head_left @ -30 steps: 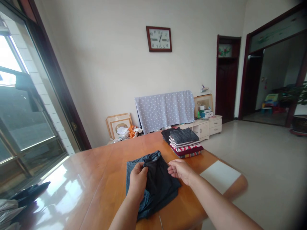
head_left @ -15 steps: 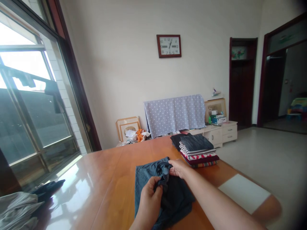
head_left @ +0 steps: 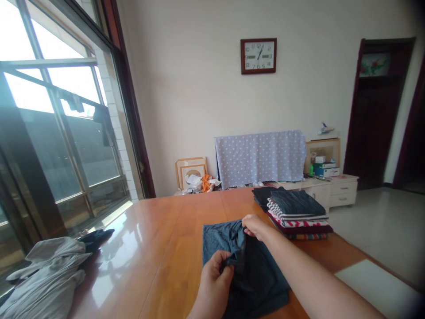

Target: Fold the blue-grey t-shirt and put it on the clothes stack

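Note:
A dark blue-grey garment (head_left: 262,270), its exact kind unclear, lies partly folded on the wooden table in front of me. My left hand (head_left: 217,277) pinches a bunched edge of it between thumb and fingers, near the garment's middle. My right hand (head_left: 254,227) grips the same cloth higher up, close to the far edge, with its fingers curled. Between the two hands the fabric is lifted and creased. Folded clothes (head_left: 299,215) are stacked just beyond my right forearm, a dark piece on top of striped and red-patterned ones.
The glossy table (head_left: 166,248) reaches toward the wall. Loose grey clothing (head_left: 49,274) lies on the left, by the window. A white sheet (head_left: 375,283) rests at the right edge. Behind stand a low cabinet (head_left: 343,190) and a dotted cloth cover (head_left: 259,159).
The view has swung left, so everything sits further right in the picture. My right hand has drawn its part of the cloth slightly up and away from my left hand, which keeps its pinch.

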A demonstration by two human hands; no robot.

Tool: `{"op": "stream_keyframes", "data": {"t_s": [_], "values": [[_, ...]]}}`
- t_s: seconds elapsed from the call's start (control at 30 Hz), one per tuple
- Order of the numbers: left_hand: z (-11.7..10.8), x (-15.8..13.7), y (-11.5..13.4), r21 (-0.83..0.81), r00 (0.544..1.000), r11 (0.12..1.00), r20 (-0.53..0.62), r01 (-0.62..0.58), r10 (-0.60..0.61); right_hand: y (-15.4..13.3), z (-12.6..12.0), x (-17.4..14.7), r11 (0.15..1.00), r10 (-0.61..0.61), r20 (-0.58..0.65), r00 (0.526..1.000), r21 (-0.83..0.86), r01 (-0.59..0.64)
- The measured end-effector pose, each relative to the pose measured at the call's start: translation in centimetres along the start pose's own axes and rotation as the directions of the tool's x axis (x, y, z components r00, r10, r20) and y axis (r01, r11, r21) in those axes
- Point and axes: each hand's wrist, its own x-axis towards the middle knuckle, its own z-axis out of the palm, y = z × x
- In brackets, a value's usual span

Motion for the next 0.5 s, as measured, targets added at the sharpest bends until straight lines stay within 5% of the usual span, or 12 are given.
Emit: {"op": "stream_keyframes", "data": {"t_s": [0.23, 0.5], "values": [[-5.6, -0.3, 2.7, -0.108, 0.937, 0.992, -0.349, -0.072, 0.030, -6.3, 4.7, 0.2, 0.986, -0.081, 0.085, 0.993, 0.150, 0.067], [-14.3, -2.4, 4.6, -0.136, 0.789, 0.982, -0.614, -0.128, 0.018, -11.9, 15.9, -1.3, 0.954, -0.176, 0.239, 0.955, 0.280, 0.105]]}}
